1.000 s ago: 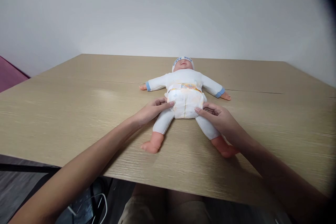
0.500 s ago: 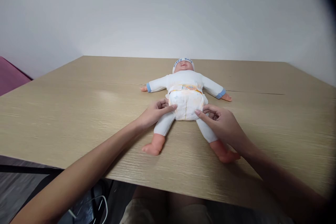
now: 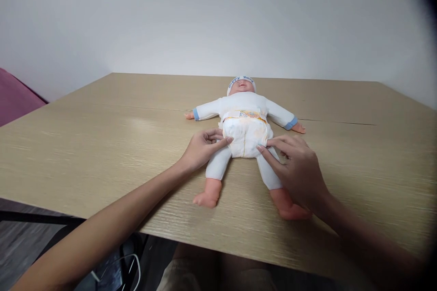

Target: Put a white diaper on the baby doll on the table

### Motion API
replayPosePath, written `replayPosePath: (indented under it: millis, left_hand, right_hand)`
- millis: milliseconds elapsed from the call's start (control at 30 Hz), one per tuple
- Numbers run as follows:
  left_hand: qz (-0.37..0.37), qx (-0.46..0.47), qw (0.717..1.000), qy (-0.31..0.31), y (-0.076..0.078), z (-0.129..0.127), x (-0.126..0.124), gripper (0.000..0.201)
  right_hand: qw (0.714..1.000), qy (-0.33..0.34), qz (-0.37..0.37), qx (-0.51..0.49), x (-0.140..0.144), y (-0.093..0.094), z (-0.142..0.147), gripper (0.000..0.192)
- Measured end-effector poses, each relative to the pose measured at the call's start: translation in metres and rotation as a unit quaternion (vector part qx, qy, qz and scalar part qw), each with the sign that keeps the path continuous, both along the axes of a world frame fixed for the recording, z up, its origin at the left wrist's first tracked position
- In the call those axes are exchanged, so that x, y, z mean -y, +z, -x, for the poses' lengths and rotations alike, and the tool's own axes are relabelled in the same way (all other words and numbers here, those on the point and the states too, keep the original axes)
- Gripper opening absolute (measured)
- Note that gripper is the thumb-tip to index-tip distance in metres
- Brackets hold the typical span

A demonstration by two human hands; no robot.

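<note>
Blue lettering runs along the doll's headband [image 3: 241,80], too small to read.
</note>
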State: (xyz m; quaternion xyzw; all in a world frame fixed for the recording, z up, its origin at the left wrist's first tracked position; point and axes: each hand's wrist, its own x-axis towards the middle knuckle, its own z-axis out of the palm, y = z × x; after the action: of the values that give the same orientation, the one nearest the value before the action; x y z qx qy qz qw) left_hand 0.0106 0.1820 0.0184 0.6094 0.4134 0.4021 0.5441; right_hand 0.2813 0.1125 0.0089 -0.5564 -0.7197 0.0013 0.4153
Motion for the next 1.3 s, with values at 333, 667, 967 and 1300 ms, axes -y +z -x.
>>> replayPosePath:
  millis: [333,667,967,1300]
  left_hand:
    - [-0.314,-0.162,0.929,0.115,-0.013,0.004,-0.003,0.023]
    - [-0.413,-0.430,0.784,0.170,-0.028,0.023,-0.104,0.059]
    - [-0.339,-0.483,0.790,0.165,-0.030,0.021,-0.140,0.077]
    - [-0.215,-0.482,0.832,0.173,0.023,0.018,-0.063,0.051]
  right_hand:
    - [0.993,0.009,-0.099,-0.064,-0.031,-0.018,-0.025,0.037]
    - [0.983,-0.097,-0.059,0.145,-0.130,-0.049,-0.079,0.066]
    - [0.985,-0.107,0.032,0.132,-0.158,-0.052,-0.095,0.064]
    - [0.989,-0.143,0.041,0.027,-0.106,-0.003,-0.069,0.059]
